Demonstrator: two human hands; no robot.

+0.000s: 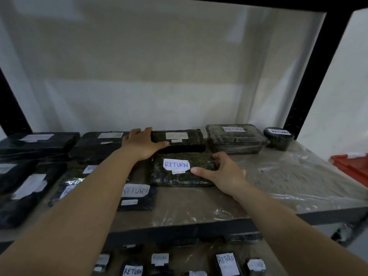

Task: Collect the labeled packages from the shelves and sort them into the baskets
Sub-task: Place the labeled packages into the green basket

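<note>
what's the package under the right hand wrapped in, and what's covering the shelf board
The package under the right hand, package, looks wrapped in dark, glossy plastic film: it is crinkled and catches small highlights. Its RETURN label looks like matte white paper with blue handwriting. The shelf board seems covered by a clear plastic sheet, judging by its wrinkles and shiny glare; the board beneath looks tan, perhaps wood or fibreboard.

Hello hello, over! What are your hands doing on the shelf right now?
Left hand flat on back-row package. Right hand gripping RETURN package, not lifted yet. More packages close on the left; nothing blocking.
</note>
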